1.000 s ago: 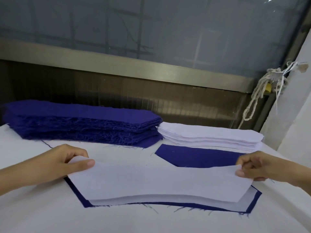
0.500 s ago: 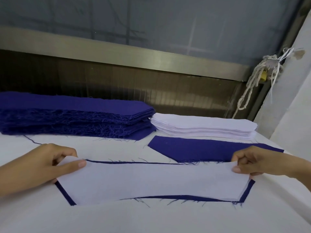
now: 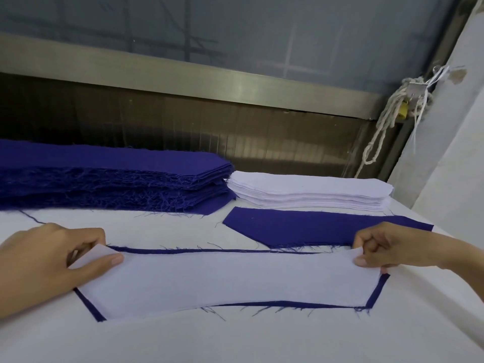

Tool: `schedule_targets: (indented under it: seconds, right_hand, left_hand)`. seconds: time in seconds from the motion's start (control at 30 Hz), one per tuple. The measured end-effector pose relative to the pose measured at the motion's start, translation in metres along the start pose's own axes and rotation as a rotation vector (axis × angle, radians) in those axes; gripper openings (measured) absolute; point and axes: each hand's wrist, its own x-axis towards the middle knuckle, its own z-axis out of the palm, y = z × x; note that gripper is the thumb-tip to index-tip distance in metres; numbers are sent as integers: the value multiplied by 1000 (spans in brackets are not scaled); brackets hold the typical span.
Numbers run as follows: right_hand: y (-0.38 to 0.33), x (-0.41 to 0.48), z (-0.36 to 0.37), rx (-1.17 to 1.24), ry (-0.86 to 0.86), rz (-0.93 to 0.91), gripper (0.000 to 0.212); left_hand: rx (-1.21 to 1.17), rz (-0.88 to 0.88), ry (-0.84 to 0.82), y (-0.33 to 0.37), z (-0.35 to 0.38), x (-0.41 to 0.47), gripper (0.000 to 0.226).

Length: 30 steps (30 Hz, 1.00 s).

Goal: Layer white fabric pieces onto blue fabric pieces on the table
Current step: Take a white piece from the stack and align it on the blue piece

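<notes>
Grip: left hand point(image 3: 49, 268) and right hand point(image 3: 390, 247) pinch the long white fabric piece point(image 3: 225, 281) by its ends.
Position: it lies on the blue fabric piece point(image 3: 374, 292).
Tip: even blue border all round before release.

The white fabric piece point(image 3: 222, 281), held up off the counter point(image 3: 235, 341) a second ago, now lies flat on the blue fabric piece point(image 3: 376, 291). The blue edge now shows as a thin border along the far side and both ends. The left hand point(image 3: 49, 265) and right hand point(image 3: 387, 247) have come down with it, their fingers point(image 3: 104, 263) now low at the cloth.
</notes>
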Motion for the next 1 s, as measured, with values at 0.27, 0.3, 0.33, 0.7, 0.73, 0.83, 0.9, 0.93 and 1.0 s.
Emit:
schedule_targets:
  seconds: [0.27, 0.3, 0.33, 0.7, 0.73, 0.83, 0.9, 0.93, 1.0]
  right_hand:
    - [0, 0, 0, -44, 19, 13, 11]
    - [1, 0, 0, -45, 20, 13, 11]
    - [1, 0, 0, -43, 23, 16, 11]
    - [21, 8, -8, -21, 31, 1, 23]
    - [23, 9, -9, -24, 23, 0, 28]
    - [35, 13, -13, -12, -13, -7, 41]
    - [43, 17, -16, 12, -18, 0, 46]
    - [47, 19, -17, 19, -17, 4, 47]
    - [55, 23, -18, 10, -8, 6, 47]
  left_hand:
    - [-38, -22, -9, -9, 1, 0, 36]
    - [-48, -22, -7, -8, 0, 0, 36]
    - [-58, -27, -6, -7, -1, 0, 36]
    - [-370, -68, -155, 16, -40, 0, 64]
    - [-398, -67, -180, 19, -44, 1, 68]
    - [-458, -70, -229, 29, -53, 1, 67]
    - [-465, -78, -248, 36, -57, 1, 57]
    - [-470, -84, -253, 40, -59, 1, 52]
    - [-482, -94, -265, 45, -63, 1, 43]
